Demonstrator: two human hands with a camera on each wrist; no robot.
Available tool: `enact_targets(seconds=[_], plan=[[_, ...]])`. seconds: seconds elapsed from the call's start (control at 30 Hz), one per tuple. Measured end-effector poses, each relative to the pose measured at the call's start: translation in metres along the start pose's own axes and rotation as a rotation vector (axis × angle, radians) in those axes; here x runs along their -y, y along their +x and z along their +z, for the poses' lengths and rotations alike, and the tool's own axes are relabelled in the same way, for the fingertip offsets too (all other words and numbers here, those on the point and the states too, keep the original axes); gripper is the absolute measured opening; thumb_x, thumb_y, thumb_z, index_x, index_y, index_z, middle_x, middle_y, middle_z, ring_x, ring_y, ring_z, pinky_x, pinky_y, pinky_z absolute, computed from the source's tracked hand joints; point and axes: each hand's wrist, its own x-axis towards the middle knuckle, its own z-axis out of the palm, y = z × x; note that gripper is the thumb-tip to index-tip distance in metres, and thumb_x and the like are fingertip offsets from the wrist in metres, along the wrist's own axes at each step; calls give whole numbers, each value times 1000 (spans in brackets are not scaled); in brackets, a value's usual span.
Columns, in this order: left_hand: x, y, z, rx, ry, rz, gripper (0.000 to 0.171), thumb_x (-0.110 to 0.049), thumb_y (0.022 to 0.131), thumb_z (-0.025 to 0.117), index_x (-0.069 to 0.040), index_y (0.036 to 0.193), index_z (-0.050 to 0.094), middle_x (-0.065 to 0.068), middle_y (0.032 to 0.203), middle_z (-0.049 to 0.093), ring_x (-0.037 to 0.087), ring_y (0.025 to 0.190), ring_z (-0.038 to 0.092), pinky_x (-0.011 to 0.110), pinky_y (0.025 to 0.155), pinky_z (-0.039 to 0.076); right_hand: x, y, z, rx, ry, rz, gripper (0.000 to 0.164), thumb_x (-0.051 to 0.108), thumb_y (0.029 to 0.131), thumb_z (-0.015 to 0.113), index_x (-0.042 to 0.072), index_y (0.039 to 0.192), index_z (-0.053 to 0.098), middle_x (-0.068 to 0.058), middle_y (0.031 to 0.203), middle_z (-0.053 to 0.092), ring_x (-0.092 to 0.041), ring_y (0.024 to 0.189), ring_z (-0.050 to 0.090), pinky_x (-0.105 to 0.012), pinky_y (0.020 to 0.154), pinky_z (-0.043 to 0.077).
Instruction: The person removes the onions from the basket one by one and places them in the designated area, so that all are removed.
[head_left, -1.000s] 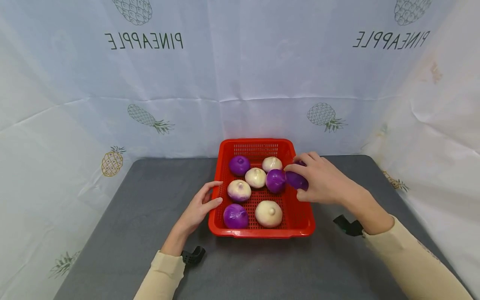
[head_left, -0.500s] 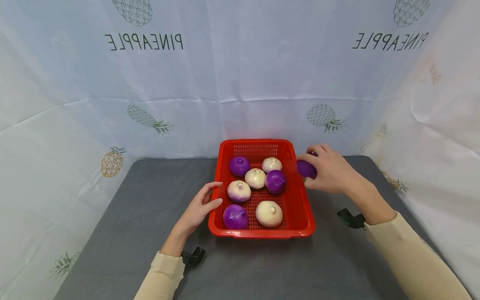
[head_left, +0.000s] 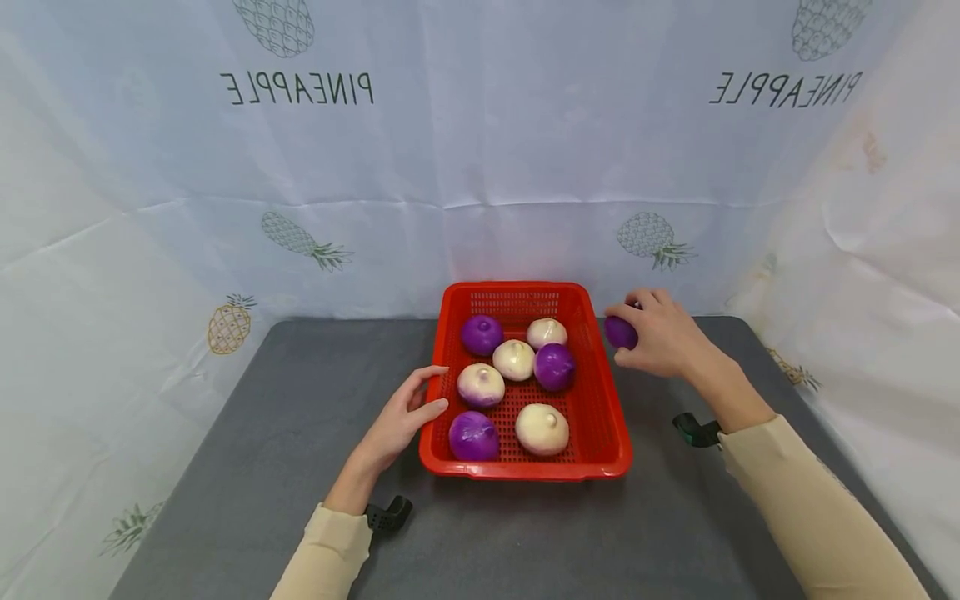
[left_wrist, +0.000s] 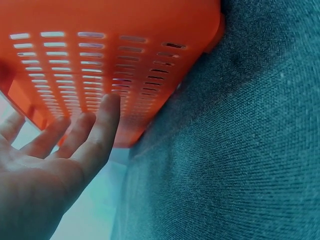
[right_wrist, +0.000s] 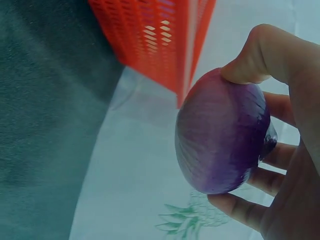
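My right hand (head_left: 660,333) holds a purple onion (right_wrist: 220,135) just beyond the right rim of a red plastic basket (head_left: 525,472). In the right wrist view the thumb and fingers curl round its sides. My left hand (head_left: 393,421) rests against the basket's left side, with its fingers extended and touching the wall (left_wrist: 100,65) in the left wrist view. Inside lie three purple onions, one at the back left (head_left: 482,334), one at the right (head_left: 555,367) and one at the front left (head_left: 474,436). Several whitish onions (head_left: 542,429) lie among them, one with a purple-tinged base (head_left: 481,385).
The basket stands on a dark grey cloth-covered table (head_left: 315,400), near its far edge. White curtain fabric (head_left: 510,150) with pineapple prints hangs behind the table and on both sides. A black wrist strap piece (head_left: 390,513) shows at each wrist.
My right hand has carried the purple onion from over the basket's right part to outside its right rim, slightly toward the back. The left hand has stayed at the basket's left side.
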Motion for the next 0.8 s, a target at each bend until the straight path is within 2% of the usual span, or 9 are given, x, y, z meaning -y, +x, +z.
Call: enact_targets(seconds=[0.17,0.43,0.8], plan=[[0,0,1,-2,-1,2,59,-16,101,61,-2,151,34,33,145,42,55,125,49,47,92,57,-10,9,13,10,-6,41,60,25,79,74,9,136,61,-24,133,48,-45,121,38,-67,94,43],[-2,-1,0,-3,3,8,59,-16,101,61,-2,151,34,33,144,43,56,124,48,47,91,57,-25,23,28,29,24,59,59,26,83,71,7,138,60,-26,133,47,-46,117,39,-67,92,42],[-3,0,1,0,-4,2,59,-16,101,61,0,151,33,34,145,42,56,124,49,46,92,57,-45,36,59,105,18,101,62,28,87,73,6,143,56,-30,138,44,-51,123,36,-69,96,40]])
